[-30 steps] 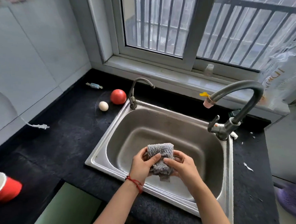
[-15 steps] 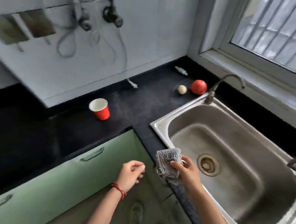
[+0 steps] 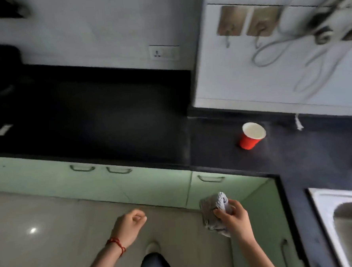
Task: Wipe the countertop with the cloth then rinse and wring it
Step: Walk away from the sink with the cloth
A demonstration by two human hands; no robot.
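Note:
My right hand (image 3: pixel 235 219) grips a bunched grey cloth (image 3: pixel 213 208), held in the air over the floor in front of the green cabinets, off the counter. My left hand (image 3: pixel 130 224) hangs to the left of it with fingers curled and nothing in it; a red thread circles its wrist. The black L-shaped countertop (image 3: pixel 108 117) runs across the middle of the view and down the right side. The steel sink (image 3: pixel 345 226) shows only at the lower right edge.
A red paper cup (image 3: pixel 251 136) stands on the counter near the wall corner. Green cabinet doors (image 3: pixel 133 183) with handles lie under the counter. A wall socket (image 3: pixel 164 52) and hanging cables (image 3: pixel 302 49) are on the tiled wall. My leg and shoe (image 3: pixel 154 258) are below.
The view has swung left, away from the sink toward the long counter. Both hands wrung the cloth over the sink; now only my right hand holds it, and it is out in front of the cabinets.

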